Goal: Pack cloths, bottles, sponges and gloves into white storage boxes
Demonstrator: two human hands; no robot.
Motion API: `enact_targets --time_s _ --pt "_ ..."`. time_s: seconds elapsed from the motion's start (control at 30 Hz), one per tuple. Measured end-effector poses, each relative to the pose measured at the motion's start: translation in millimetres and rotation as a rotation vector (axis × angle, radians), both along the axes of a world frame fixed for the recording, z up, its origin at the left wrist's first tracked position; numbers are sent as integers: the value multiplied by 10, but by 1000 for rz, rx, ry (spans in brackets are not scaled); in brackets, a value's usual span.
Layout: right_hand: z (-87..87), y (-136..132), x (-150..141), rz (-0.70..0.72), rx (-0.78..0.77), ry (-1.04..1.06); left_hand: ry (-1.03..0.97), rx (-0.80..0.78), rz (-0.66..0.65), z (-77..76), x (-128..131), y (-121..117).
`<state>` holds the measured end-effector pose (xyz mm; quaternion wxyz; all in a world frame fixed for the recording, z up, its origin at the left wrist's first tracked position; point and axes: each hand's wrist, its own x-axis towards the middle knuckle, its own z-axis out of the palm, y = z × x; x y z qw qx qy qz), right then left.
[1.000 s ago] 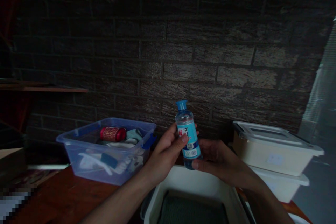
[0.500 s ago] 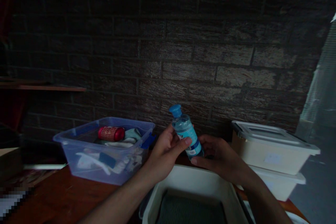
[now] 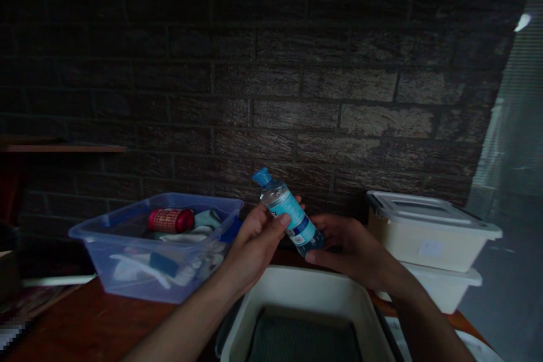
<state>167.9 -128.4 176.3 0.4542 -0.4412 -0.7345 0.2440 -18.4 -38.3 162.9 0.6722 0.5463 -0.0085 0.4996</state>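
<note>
A small clear bottle (image 3: 288, 216) with a blue cap and a blue label is held between both hands, tilted with its cap up and to the left. My left hand (image 3: 250, 249) pinches its upper body with thumb and fingers. My right hand (image 3: 352, 249) wraps around its lower end. The bottle hangs above the far rim of a white open bin (image 3: 271, 300) that has a dark cloth lying in its bottom.
A clear blue tub (image 3: 127, 277) at the left holds a red can (image 3: 170, 219), cloths and small items. Two white lidded boxes (image 3: 428, 237) are stacked at the right. All stand on a reddish wooden table (image 3: 93, 322) against a dark brick wall.
The bottle has tipped from upright to leaning left, and both hands have shifted slightly left with it. The camera has turned a little to the right.
</note>
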Motion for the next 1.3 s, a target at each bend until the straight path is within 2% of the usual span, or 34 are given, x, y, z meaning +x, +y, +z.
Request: enact_targets --time_s 0.2,0.33,0.4,0.53,0.73,0.87,1.3 --pt "-52 36 -11 -54 18 -32 27 -2 7 -10 20 27" --pt "-65 52 -5 -193 87 -202 105 78 76 -46 43 -2" --pt "-44 41 -8 -191 118 -280 161 136 82 -78 48 -37" --pt "-17 27 2 -143 175 -332 248 328 131 -104 31 -125" --pt "-77 75 56 -140 222 -342 407 685 365 -14 -58 -217" --pt "-65 80 45 -98 249 -318 420 835 441 0 -87 -231" --pt "-34 50 43 -110 293 -355 399 937 463 -33 -82 -230"
